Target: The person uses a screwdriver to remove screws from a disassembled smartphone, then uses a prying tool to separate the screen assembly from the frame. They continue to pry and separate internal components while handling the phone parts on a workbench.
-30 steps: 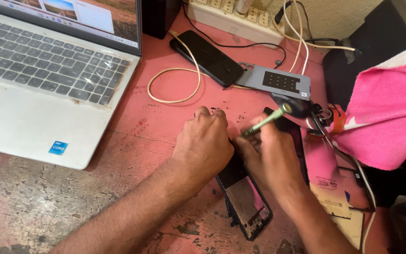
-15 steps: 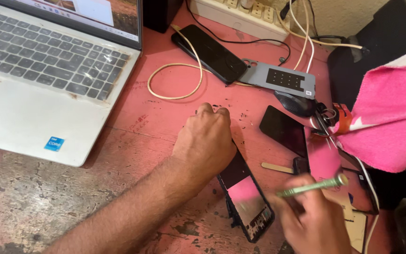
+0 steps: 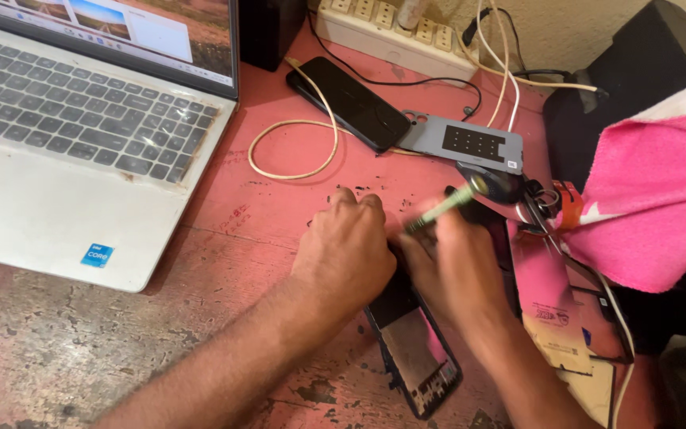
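An opened phone body lies on the worn pink table, its upper part hidden under my hands. My left hand presses down on its top end with the fingers curled. My right hand is beside it, closed around a thin green tool whose shaft sticks up and to the right. The tool's tip is hidden between my hands, over the phone.
A silver laptop fills the left. Behind my hands lie a black phone, a grey phone back cover, a looped cream cable and a power strip. A pink cloth sits at the right.
My right hand went down and right with the green tool, baring a dark phone screen, then came back beside my left hand over the opened phone. My left hand stayed put.
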